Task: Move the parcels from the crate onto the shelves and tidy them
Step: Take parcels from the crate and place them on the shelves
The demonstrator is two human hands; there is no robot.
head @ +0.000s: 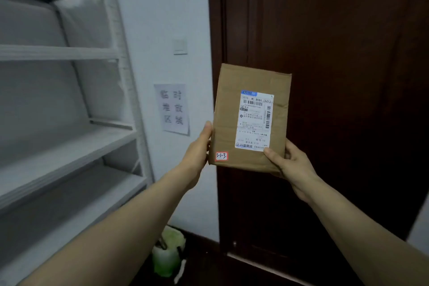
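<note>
Both hands hold 1 box (251,118) upright before a dark door (336,76). The left hand (197,153) grips its left edge, the right hand (294,169) its lower right corner, fingers curled behind. White shelves (58,53) stand left.

red sticker (221,156) on parcel (232,90): "3-1-3". label (254,121) top line: "501E M1 B084", rest too small. wall sign (171,108): "临时堆放区域".

One wide-angle camera, worn on the person's head, looks forward and slightly down. It faces a dark brown wooden door (336,53) close ahead, while white metal shelves (58,146) crowd the left side of the frame, nearer still. A brown cardboard parcel (229,111), held out at arm's length, sits near mid-frame.
</note>
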